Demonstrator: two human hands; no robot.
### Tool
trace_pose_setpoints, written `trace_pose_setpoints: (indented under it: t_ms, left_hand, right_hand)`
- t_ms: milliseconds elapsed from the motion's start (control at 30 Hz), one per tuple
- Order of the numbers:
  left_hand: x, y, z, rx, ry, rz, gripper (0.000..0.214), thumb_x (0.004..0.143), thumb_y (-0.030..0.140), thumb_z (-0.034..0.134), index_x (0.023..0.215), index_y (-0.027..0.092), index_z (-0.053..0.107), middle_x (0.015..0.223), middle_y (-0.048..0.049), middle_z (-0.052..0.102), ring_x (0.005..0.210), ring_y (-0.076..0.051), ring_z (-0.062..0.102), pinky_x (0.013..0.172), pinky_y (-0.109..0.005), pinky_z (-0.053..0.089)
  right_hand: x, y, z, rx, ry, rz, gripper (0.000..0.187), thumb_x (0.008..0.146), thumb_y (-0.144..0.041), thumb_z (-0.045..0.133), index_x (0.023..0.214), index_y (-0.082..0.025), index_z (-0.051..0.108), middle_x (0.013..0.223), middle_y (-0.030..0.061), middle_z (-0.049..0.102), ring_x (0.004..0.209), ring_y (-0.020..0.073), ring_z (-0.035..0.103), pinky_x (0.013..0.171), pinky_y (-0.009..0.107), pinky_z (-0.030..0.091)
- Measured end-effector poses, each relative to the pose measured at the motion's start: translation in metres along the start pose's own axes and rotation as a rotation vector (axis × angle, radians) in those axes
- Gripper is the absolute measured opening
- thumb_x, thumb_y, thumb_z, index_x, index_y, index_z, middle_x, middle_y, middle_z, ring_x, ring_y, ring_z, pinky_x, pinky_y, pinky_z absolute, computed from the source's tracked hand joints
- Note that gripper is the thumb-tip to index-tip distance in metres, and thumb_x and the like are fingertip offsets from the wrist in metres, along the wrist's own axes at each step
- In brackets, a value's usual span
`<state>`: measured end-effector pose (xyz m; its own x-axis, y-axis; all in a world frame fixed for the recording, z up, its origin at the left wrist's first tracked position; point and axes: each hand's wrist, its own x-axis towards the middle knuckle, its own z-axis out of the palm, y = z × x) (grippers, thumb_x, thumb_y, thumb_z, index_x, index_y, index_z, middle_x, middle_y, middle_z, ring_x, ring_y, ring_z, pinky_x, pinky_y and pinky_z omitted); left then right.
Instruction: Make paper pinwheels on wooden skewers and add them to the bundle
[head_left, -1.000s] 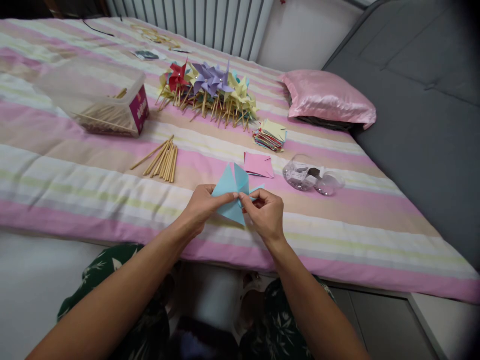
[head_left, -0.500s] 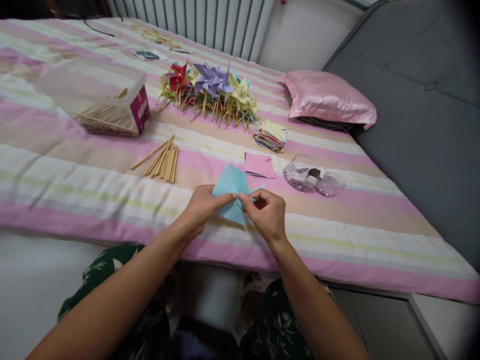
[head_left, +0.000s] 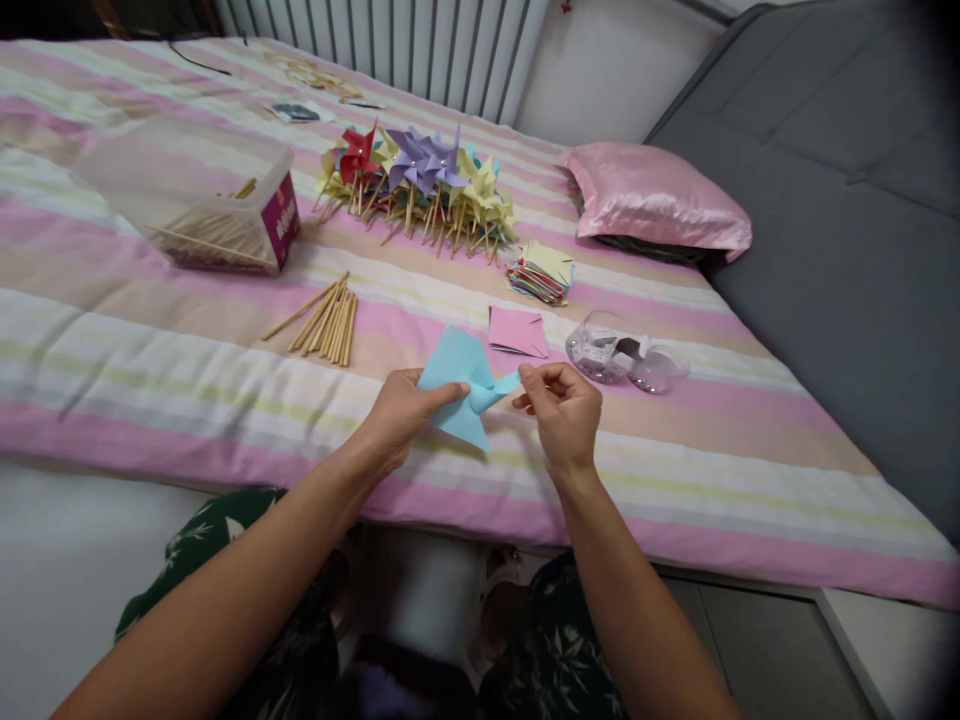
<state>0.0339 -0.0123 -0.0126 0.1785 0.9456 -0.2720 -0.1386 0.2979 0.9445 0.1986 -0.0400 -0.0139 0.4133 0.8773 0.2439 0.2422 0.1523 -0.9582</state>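
My left hand (head_left: 401, 405) pinches the middle of a light blue paper pinwheel sheet (head_left: 459, 380), holding it just above the striped bed cover. My right hand (head_left: 564, 408) sits a little to the right of the sheet, its fingers curled and pinched near the sheet's right tip; I cannot make out whether anything is between them. A pink cut paper square (head_left: 517, 331) lies flat just beyond the blue sheet. A small clear plastic box (head_left: 600, 352) with its lid (head_left: 658, 366) off lies to the right of my right hand.
A bundle of wooden sticks (head_left: 326, 322) lies left of the hands. A clear tub of sticks (head_left: 196, 196) stands at the far left. Finished pinwheels (head_left: 420, 180) and a stack of coloured paper squares (head_left: 541, 270) lie farther back. A pink pillow (head_left: 656, 200) is at right.
My right hand has let go of the blue sheet's centre and moved right. The left hand keeps hold of the sheet, whose flaps are now folded toward the middle.
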Motion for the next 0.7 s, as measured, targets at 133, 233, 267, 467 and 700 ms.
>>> trace_pose_setpoints:
  t_ms: [133,233,267,467,700]
  left_hand:
    - [0.001,0.000,0.001,-0.036,0.079,-0.016,0.024,0.056,0.031,0.075,0.066,0.013,0.064,0.059,-0.0010,0.062,0.050,-0.012,0.052,0.050,-0.023,0.037]
    - [0.002,-0.001,0.001,-0.089,0.119,0.005,0.025,0.056,0.032,0.075,0.069,0.013,0.065,0.062,-0.0012,0.064,0.054,-0.013,0.054,0.053,-0.024,0.039]
    - [0.002,-0.001,0.002,-0.113,0.119,0.014,0.026,0.056,0.032,0.075,0.071,0.013,0.066,0.063,-0.0014,0.065,0.055,-0.013,0.055,0.055,-0.024,0.040]
    - [-0.003,-0.003,0.008,-0.203,0.081,0.038,0.026,0.056,0.031,0.076,0.073,0.012,0.068,0.065,-0.0016,0.067,0.057,-0.012,0.057,0.059,-0.025,0.044]
    - [-0.007,-0.009,0.014,-0.208,-0.007,0.052,0.024,0.060,0.032,0.076,0.072,0.013,0.069,0.069,-0.0022,0.069,0.060,-0.013,0.060,0.063,-0.025,0.047]
  right_hand:
    - [-0.001,0.003,0.004,0.170,0.005,0.110,0.035,0.075,-0.050,0.061,0.085,-0.018,0.056,0.080,0.0035,0.068,0.049,0.0096,0.060,0.044,0.020,0.041]
    - [-0.008,0.001,0.014,0.245,-0.162,0.191,0.038,0.073,-0.050,0.062,0.091,-0.018,0.057,0.080,0.0043,0.069,0.055,0.0113,0.062,0.049,0.021,0.045]
    - [-0.011,0.000,0.017,0.253,-0.218,0.196,0.039,0.070,-0.049,0.065,0.093,-0.018,0.057,0.080,0.0043,0.069,0.060,0.0127,0.063,0.053,0.022,0.047]
    - [-0.018,-0.003,0.031,0.356,-0.293,0.271,0.029,0.066,-0.040,0.069,0.086,-0.019,0.062,0.082,0.0032,0.069,0.072,0.0150,0.063,0.069,0.027,0.051]
    - [-0.015,0.004,0.031,0.483,-0.181,0.373,0.023,0.059,-0.033,0.075,0.069,-0.016,0.063,0.065,-0.0005,0.064,0.059,0.0119,0.055,0.060,0.026,0.046]
